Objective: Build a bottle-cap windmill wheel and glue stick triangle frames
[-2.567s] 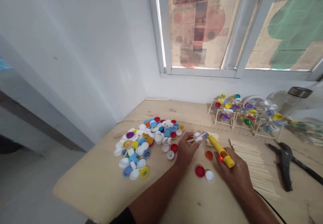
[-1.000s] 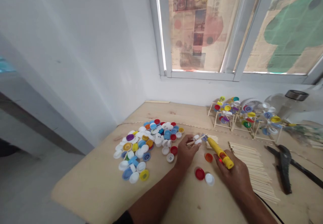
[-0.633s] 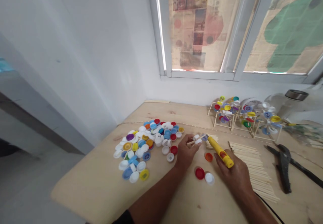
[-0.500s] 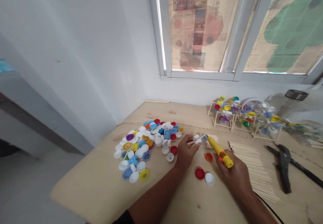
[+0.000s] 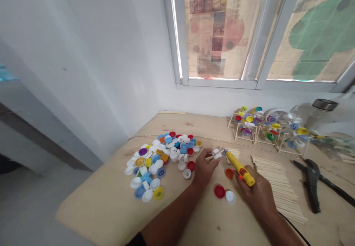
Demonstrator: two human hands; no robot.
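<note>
My right hand (image 5: 256, 187) is wrapped round a yellow glue gun (image 5: 235, 161) with a small red light and a black cord. Its nozzle meets the far end of a small assembly of bottle caps on thin sticks (image 5: 217, 156). Pinched by its stick, that assembly is in my left hand (image 5: 205, 166); white caps and a bluish one show on it. On the table between my hands lie an orange cap (image 5: 229, 173), a red cap (image 5: 219, 191) and a white cap (image 5: 230, 197).
A big pile of mixed bottle caps (image 5: 155, 161) spreads at left. Rows of thin wooden sticks (image 5: 277, 187) lie at right, with black-handled pliers or cutters (image 5: 312, 183) beyond. Several stick-and-cap pinwheels (image 5: 270, 127) stand at the back, near a bottle (image 5: 321, 109).
The glue gun has shifted slightly left, its nozzle now against the bluish cap at the assembly's end. My left hand has barely moved.
</note>
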